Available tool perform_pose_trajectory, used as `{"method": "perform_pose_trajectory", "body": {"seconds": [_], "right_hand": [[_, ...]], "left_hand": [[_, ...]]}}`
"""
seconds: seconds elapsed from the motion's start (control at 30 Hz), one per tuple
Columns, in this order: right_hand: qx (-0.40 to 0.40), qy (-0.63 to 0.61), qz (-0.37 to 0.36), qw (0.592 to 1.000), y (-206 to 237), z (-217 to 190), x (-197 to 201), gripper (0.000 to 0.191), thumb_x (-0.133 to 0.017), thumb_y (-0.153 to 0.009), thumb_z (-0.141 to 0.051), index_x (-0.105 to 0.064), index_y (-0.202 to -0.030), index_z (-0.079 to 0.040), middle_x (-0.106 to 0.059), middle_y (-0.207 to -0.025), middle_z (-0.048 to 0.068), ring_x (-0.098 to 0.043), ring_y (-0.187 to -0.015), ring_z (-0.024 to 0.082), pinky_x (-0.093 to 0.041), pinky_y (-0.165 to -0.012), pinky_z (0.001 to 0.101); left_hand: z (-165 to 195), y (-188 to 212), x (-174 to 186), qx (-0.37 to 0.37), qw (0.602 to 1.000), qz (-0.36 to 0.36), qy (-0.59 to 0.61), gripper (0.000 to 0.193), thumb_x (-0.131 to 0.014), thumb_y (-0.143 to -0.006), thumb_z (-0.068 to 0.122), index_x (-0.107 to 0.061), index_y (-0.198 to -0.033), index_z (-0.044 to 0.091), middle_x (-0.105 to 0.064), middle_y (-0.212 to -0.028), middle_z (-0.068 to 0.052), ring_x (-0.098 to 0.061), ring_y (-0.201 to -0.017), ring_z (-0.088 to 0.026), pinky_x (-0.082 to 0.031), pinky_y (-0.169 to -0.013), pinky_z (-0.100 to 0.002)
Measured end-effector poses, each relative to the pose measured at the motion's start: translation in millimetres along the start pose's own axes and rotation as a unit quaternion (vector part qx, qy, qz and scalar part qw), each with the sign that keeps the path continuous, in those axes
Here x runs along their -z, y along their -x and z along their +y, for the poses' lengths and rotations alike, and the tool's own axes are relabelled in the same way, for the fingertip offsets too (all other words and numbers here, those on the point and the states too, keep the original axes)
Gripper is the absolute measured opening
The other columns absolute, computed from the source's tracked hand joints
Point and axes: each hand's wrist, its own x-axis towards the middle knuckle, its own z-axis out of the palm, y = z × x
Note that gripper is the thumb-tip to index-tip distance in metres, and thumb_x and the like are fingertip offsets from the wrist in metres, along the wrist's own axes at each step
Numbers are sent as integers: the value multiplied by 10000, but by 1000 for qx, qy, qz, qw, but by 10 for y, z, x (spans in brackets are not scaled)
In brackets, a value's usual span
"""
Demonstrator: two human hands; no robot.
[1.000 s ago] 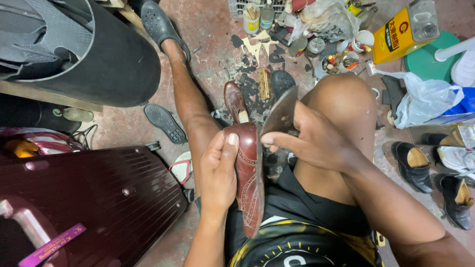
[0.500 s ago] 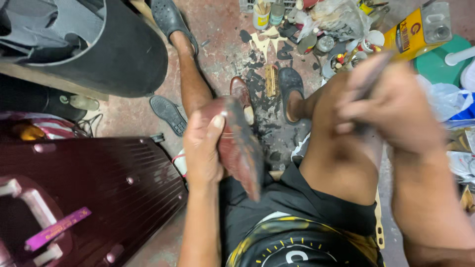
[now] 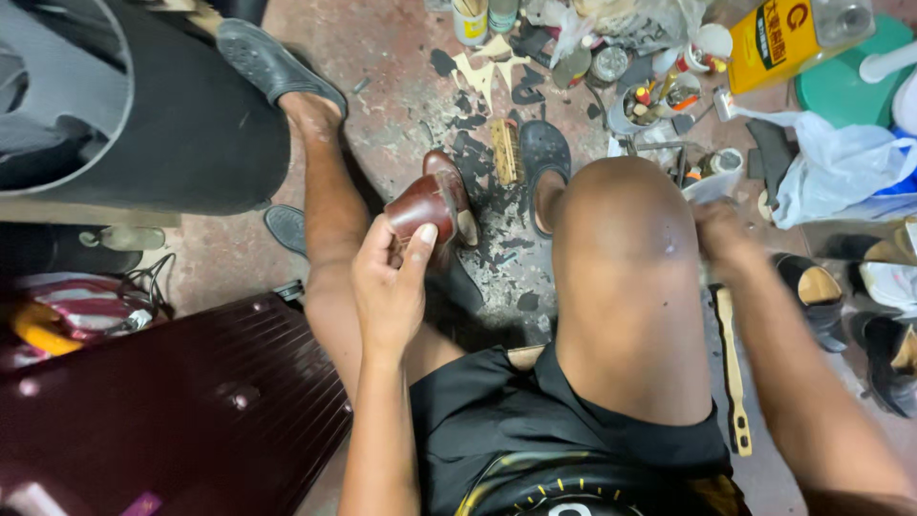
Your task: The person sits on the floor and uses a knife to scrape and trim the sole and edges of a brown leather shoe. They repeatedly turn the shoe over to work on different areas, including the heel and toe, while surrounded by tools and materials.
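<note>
At the lower left of the frame I see a dark red suitcase (image 3: 181,401) lying flat, with a big black and grey case (image 3: 143,115) above it in the upper left. Just right of these, near the middle, my left hand (image 3: 390,287) is clenched around a brown leather shoe (image 3: 420,212), thumb laid along its side; the shoe is raised above the floor, between my two legs. Behind it, on the floor (image 3: 382,67), lies a second brown shoe (image 3: 457,191), with black scraps scattered round it. My bent knee (image 3: 621,229) fills the centre. To its right, my right hand (image 3: 721,239) is blurred and partly hidden behind the knee; I cannot tell whether it grips anything. A long wooden tool (image 3: 732,373) lies on the floor just below that hand. In the upper right stands a yellow bottle (image 3: 778,38).
</note>
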Motion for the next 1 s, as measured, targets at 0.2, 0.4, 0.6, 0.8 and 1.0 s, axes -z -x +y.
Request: {"method": "perform_pose_trajectory", "body": {"seconds": [0.2,0.4,0.6,0.8,1.0], "right_hand": [[-122,267,-31,956,-82,254,-621,425,-616,-1043,-300,-624,-1297,41,-686,-1148,100,-642,-991,198,-516,-887,374],[-143,273,-21,951,-196,433,-729,514,-563,-1065,-374,-591,-1376,35,-670,-1200,120,-637,-1051,202,-513,-941,359],[21,-50,51,997,-521,34,-315,604,-511,-1087,-448,-558,-1456,29,-653,-1251,140,-632,-1111,205,-511,-996,343],[298,-12,-282,912,-755,-1089,-171,675,-499,-1058,-439,-363,-1529,25,-566,-1395,122,-570,-1179,196,-460,-975,317],[198,129,-274,932,-849,-1463,-529,587,-535,-979,-214,-409,-1534,-69,-669,-1100,132,-634,-927,188,-544,-772,321]], "left_hand": [[-549,-523,-140,5,997,-54,-47,232,-800,-893,64,-679,-1086,20,-725,-1030,-5,-643,-939,-92,-510,-904,-256],[-778,-693,-367,-138,871,-106,-459,314,-846,-766,168,-688,-1017,64,-689,-951,-111,-631,-974,-319,-356,-1132,-519],[-851,-800,-594,-265,793,-187,-516,183,-696,-863,115,-666,-1040,83,-669,-1070,-119,-584,-1126,-314,-191,-1240,-649],[-441,-866,-988,-376,729,-238,-520,275,-642,-854,82,-681,-1123,121,-654,-1116,-68,-568,-1228,-286,-189,-1252,-646],[155,-756,-955,-434,775,-114,-444,379,-682,-881,156,-661,-1259,148,-617,-1286,-73,-541,-1298,-320,-276,-1208,-566]]}}
